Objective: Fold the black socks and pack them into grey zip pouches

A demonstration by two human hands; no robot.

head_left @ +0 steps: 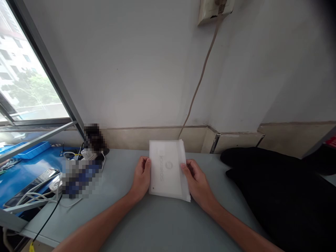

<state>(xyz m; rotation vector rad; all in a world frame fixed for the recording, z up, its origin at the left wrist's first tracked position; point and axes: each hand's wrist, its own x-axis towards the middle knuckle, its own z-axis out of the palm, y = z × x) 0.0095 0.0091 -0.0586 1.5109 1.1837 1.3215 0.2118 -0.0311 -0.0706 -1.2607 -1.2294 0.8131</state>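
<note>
Between my two hands is a flat, frosted white zip bag (pixel 168 171) with grey printed lettering and a round logo on its face. A thicker strip, like a slider closure, runs down its right edge. My left hand (pixel 142 176) pinches the left edge, thumb on the front and fingers curled behind. My right hand (pixel 195 178) grips the right edge near the strip in the same way. The bag is held up over the grey table (pixel 162 224). Whatever lies inside it cannot be made out.
Black cloth (pixel 283 189) covers the table's right side. White cables (pixel 34 196), a phone-like device (pixel 34 185) and blurred-out items lie at left, by a metal frame (pixel 39 138) and a blue tray (pixel 33 150). A cord (pixel 201 80) hangs from a wall socket (pixel 214 12).
</note>
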